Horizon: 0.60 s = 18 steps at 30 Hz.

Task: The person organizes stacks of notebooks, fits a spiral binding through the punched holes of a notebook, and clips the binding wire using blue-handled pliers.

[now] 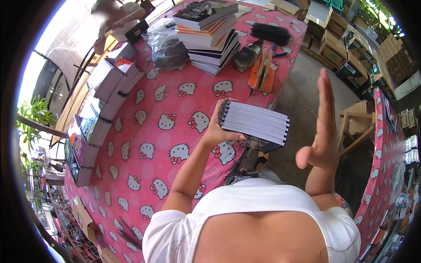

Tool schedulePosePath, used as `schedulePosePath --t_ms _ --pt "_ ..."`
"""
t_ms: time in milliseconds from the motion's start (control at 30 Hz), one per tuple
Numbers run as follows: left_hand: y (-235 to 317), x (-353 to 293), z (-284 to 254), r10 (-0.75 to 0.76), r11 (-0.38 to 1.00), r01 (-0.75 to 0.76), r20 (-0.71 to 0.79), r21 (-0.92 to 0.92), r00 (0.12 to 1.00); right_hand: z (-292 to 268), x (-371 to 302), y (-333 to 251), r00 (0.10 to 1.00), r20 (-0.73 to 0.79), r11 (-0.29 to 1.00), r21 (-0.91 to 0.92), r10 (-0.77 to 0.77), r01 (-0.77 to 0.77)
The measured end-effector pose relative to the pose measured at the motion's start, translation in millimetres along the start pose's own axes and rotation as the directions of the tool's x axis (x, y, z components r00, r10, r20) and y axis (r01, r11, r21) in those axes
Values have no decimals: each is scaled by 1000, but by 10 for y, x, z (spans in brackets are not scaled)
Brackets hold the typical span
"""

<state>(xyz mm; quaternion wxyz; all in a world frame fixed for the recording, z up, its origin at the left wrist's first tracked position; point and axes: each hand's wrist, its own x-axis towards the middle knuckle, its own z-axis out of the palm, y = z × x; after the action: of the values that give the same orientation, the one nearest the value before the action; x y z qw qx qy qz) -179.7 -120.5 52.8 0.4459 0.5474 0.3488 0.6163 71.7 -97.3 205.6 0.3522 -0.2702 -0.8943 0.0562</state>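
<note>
Head view, my left hand [215,131]: gripping the coiled end of a bundle of notebooks [255,118].
Bundle: held before me at the table's edge, page edges upward.
My right hand [323,122]: flat, raised, empty, apart from the bundle.
Table [175,103]: pink cloth; spiral books [104,111] along its left edge; beyond, a tall pile of books [207,39] beside a plastic bag [165,46].
Far left: another person [129,13].

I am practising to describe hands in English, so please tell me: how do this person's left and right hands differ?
The left hand grips the spiral-bound notebooks; the right hand is empty. The left hand is bent against the notebooks, while the right hand is open, its fingers straight. Both are bare.
</note>
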Motion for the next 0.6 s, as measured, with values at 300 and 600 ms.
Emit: schedulePosePath --t_ms 300,600 --pt "-61 -10 -56 31 997 -34 39 72 999 420 -149 305 915 402 925 341 17 -167" --pt "-55 6 -29 42 992 -47 38 117 998 1593 -1334 568 939 83 787 523 335 -327"
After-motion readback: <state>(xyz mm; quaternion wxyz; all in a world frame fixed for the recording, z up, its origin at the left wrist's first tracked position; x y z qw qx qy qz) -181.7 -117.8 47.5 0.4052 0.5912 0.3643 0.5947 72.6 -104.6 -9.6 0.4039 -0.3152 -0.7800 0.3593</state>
